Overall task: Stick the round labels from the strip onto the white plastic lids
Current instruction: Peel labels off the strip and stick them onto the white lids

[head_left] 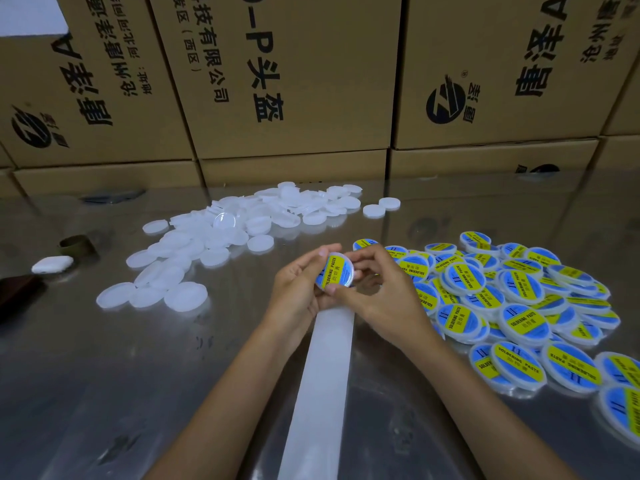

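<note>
**Labelled lid held over the strip, piles on both sides**

A wall of stacked cardboard boxes (294, 81) closed off the far edge of the reflective worktop (104, 393). In front of it a loose heap of plain white lids (214, 237) spread from the far centre toward the near left, some overlapping, two lying apart at its far right end. To the right, a dense pile of labelled lids (512, 306) ran from beside the hands out to the right border of the view, many leaning on one another. At the far left sat a short dark ring (77, 244), a small white case (52, 264) just beside it, and a dark object (17, 292) cut off by the left border.

The left hand (298, 289) and the right hand (381, 292) met above the middle of the worktop, fingers of both curled around the rim of one lid (335, 274). Its face, carrying a blue and yellow label reading SOLDERING PASTE, tilted up toward the camera, the yellow band running diagonally from lower left to upper right. The right thumb pressed at its lower edge.

The white strip (322, 393) lay flat under the hands, its long axis running from them toward the near edge, bare of labels along its visible length.

Bare worktop lay on either side of the strip near the forearms, and between the two piles.
</note>
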The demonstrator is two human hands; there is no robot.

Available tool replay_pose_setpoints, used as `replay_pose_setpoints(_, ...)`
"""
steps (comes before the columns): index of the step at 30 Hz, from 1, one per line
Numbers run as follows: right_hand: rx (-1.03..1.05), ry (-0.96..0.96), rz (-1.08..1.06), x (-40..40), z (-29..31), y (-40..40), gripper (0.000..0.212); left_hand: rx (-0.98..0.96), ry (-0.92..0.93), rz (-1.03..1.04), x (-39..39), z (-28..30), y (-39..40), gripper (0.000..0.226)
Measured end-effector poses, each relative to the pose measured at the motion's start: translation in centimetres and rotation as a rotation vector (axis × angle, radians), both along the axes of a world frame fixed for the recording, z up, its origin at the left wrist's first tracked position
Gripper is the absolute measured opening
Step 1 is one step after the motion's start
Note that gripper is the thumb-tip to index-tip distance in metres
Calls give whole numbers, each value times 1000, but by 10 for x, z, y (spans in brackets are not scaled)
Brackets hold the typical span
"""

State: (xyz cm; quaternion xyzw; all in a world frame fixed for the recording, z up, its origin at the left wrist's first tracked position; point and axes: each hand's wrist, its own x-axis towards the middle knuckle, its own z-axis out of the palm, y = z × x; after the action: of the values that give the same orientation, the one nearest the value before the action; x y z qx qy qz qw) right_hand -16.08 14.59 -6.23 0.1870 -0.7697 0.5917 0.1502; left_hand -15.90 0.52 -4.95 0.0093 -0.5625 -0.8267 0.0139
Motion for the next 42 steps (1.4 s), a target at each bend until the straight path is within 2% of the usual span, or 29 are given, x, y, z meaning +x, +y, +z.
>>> replay_pose_setpoints(7, -103, 18, -154, -4, 3, 4, 23, 135, 36, -256, 3, 3, 2, 34)
replay_pose_setpoints(11, -182, -18, -182, -6, 2, 8, 12, 96, 86, -348, 6, 4, 2, 43)
replay_pose_setpoints(16, -123, 11, -124, -9, 3, 11, 5, -39, 142, -249, 6, 2, 6, 41)
replay_pose_setpoints(19, -22, 27, -77, -9, 2, 11, 15, -109, 140, -187, 3, 0, 2, 48)
replay_pose_setpoints(23, -65, 17, -68, -10, 4, 14, 19, -137, 147, -202, 3, 1, -2, 56)
replay_pose_setpoints(27, -58, 23, -312, -16, 6, 31, 20, -89, 112, -92, -1, 4, -9, 52)
replay_pose_setpoints(30, 82, -22, -589, -22, 6, 57, 23, -54, 75, 3, -4, 6, -21, 40)
replay_pose_setpoints(32, 178, -63, -691, -24, 5, 71, 25, -75, 57, 45, -6, 5, -27, 35)
replay_pose_setpoints(37, 340, -154, -835, -27, 3, 82, 38, -116, 23, 132, -10, 1, -36, 30)
replay_pose_setpoints(42, 492, -167, -889, -29, 1, 84, 47, -138, -1, 181, -12, -4, -39, 24)
